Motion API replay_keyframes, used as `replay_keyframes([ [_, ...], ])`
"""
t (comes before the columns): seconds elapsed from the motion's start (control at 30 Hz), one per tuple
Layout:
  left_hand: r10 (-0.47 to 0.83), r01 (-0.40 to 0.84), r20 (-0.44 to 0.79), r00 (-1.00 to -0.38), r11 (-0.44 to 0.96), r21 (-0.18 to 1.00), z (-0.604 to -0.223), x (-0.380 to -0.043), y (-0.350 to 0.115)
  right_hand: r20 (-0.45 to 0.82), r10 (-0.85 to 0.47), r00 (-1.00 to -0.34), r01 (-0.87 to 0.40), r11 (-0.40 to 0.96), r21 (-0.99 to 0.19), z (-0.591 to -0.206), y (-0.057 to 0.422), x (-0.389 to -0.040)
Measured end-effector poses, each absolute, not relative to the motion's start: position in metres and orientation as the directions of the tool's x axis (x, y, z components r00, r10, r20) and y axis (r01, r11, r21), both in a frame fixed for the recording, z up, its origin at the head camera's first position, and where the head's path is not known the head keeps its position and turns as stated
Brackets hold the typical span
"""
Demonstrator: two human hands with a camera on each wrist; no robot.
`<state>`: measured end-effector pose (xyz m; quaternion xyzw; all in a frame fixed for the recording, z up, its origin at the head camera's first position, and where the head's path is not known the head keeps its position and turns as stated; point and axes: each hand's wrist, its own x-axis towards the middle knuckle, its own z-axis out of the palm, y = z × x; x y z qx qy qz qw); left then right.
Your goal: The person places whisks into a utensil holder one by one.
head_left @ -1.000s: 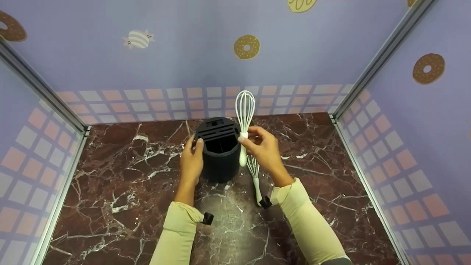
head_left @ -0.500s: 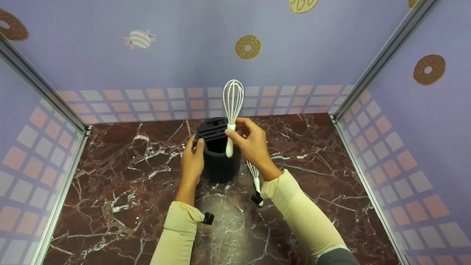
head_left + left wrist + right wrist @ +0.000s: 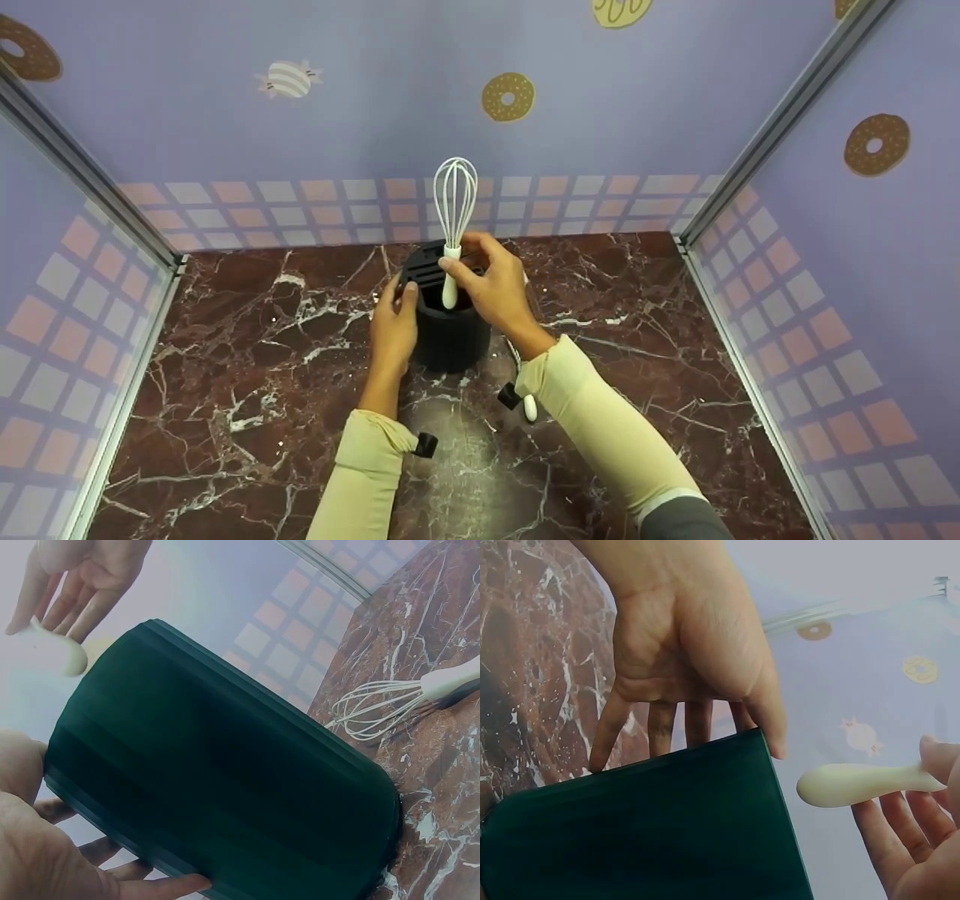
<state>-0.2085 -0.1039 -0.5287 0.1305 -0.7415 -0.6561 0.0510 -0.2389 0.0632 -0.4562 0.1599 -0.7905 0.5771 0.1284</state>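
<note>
A white whisk [image 3: 454, 202] is held upright above the black utensil holder [image 3: 451, 341], its wire loops pointing up. My right hand [image 3: 495, 292] pinches the whisk near the top of its handle, and the handle's rounded end hangs over the holder's opening. On the holder's left side, my left hand [image 3: 393, 330] grips the wall, with the thumb at the rim. In the right wrist view, the handle [image 3: 855, 784] is apart from the holder. A second whisk [image 3: 386, 705] lies on the marbled surface right of the holder; my right forearm partly hides it in the head view.
The dark red marbled tabletop [image 3: 247, 360] runs back to a purple wall [image 3: 375, 112] printed with sweets and tiles. Side walls with metal corner strips stand at left and right. The holder's top has slots and a larger opening.
My right hand has carried the whisk left and slightly back, from beside the holder to over its opening. My left hand stays on the holder. The forearm now covers more of the lying whisk.
</note>
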Motion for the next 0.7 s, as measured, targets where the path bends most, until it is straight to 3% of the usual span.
replay_keyframes([
  [0.7, -0.253, -0.139, -0.108, -0.962, 0.111, 0.984, -0.527, -0.208, -0.105, 0.329, -0.166, -0.93, -0.368, 0.383, -0.847, -0.471, 0.051, -0.244],
])
